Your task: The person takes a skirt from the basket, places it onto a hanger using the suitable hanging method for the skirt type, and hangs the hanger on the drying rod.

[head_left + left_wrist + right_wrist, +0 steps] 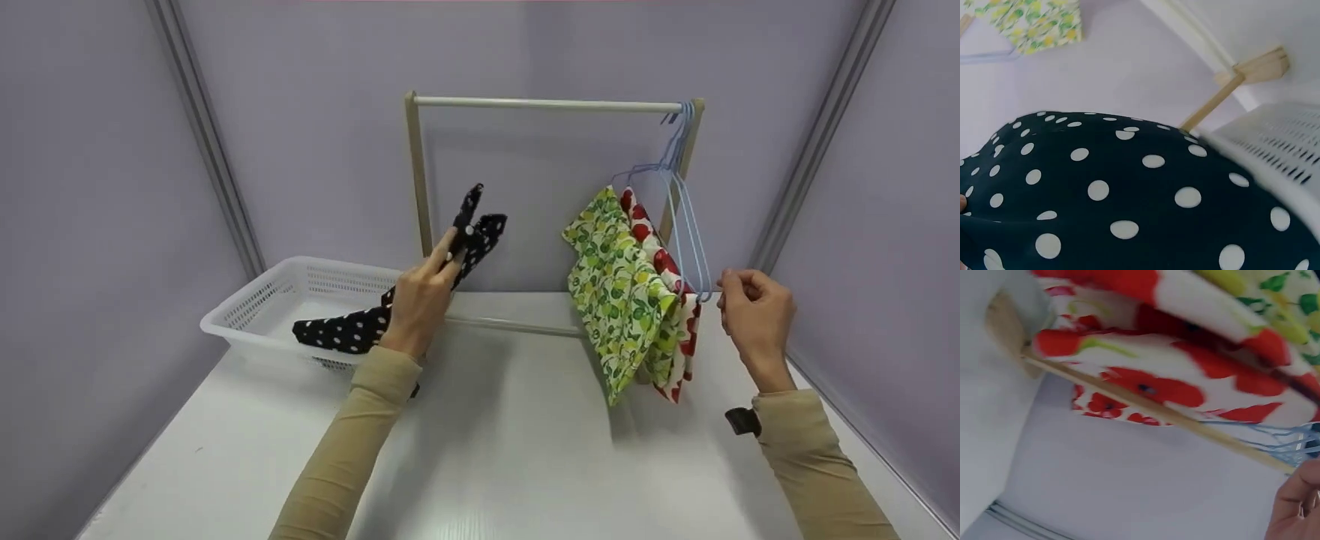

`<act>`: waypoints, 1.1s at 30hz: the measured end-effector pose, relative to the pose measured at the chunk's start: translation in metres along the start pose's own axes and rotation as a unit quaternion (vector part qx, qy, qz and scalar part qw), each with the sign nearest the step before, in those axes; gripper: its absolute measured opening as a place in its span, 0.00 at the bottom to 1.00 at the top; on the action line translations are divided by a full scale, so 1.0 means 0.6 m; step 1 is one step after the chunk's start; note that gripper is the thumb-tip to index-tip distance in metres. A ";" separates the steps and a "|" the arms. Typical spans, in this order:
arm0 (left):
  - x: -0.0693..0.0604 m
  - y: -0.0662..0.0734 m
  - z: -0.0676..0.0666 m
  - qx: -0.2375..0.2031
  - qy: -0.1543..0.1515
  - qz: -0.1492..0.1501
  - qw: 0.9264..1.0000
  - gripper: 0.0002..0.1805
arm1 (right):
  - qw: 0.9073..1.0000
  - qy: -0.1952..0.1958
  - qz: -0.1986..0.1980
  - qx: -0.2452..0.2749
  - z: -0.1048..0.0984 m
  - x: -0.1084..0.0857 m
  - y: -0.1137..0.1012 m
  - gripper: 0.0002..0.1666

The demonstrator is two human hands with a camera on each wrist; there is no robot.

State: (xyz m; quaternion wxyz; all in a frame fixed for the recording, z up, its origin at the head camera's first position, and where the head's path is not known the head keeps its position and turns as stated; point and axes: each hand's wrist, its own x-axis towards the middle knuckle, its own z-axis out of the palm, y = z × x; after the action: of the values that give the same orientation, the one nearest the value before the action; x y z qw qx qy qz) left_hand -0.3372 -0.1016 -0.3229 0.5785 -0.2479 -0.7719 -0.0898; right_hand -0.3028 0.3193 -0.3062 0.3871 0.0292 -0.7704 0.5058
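White desk (525, 465) looks slick, so yanking the dotted cloth (345, 330) your left fingers (441, 253) pinch could drag the basket (345, 264) left of the rack (540, 103); right fingers (735, 290), can't tell.

Pale lilac walls (315, 150) stand at the back and both sides, with grey metal strips (204, 127) running up the two corners. Below lies a white bench (525, 480), with a small mark (199, 450) toward its left edge.

A black cloth with white dots (349, 330) droops, bunched, from the left hand (420, 306), partly over the white basket (262, 341); light-blue hangers (675, 154) hang near the rail's (540, 103) right end.
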 end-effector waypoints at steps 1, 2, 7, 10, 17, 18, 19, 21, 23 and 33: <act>-0.003 0.003 0.004 -0.005 -0.005 0.007 1.000 0.09 | 1.000 0.007 -0.016 -0.007 0.001 -0.002 -0.002 0.17; -0.006 0.005 0.009 -0.008 -0.009 0.016 1.000 0.09 | 0.999 0.014 -0.033 -0.019 0.003 -0.003 -0.001 0.17; -0.014 0.020 0.022 -0.009 -0.030 0.042 0.999 0.13 | 0.991 0.011 -0.123 -0.059 0.023 -0.022 -0.019 0.16; -0.021 0.032 0.030 -0.002 -0.040 0.057 0.998 0.13 | 0.985 -0.026 -0.163 -0.056 0.045 -0.040 -0.029 0.13; -0.046 0.061 0.048 0.020 -0.063 0.096 0.993 0.09 | 0.973 -0.200 -0.111 -0.019 0.118 -0.088 -0.039 0.12; -0.049 0.065 0.049 0.025 -0.068 0.099 0.992 0.09 | 0.969 -0.229 -0.087 -0.009 0.130 -0.093 -0.039 0.13; -0.053 0.069 0.050 0.027 -0.076 0.101 0.992 0.10 | 0.964 -0.260 -0.057 -0.001 0.143 -0.098 -0.039 0.14; -0.061 0.077 0.051 0.033 -0.093 0.106 0.989 0.10 | 0.947 -0.320 0.010 0.017 0.169 -0.104 -0.038 0.19; -0.070 0.084 0.052 0.045 -0.112 0.113 0.986 0.11 | 0.924 -0.374 0.074 0.041 0.196 -0.107 -0.034 0.26; -0.110 0.104 0.056 0.048 -0.139 0.160 0.976 0.07 | 0.821 -0.412 0.345 0.192 0.292 -0.113 0.000 0.42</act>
State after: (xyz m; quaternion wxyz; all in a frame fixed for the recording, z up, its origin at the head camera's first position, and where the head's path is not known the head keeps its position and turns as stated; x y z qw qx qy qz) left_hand -0.3216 -0.0516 -0.4046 0.4834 -0.3502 -0.7986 0.0770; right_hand -0.3548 0.1551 -0.3819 -0.1800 0.0410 -0.7054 0.6843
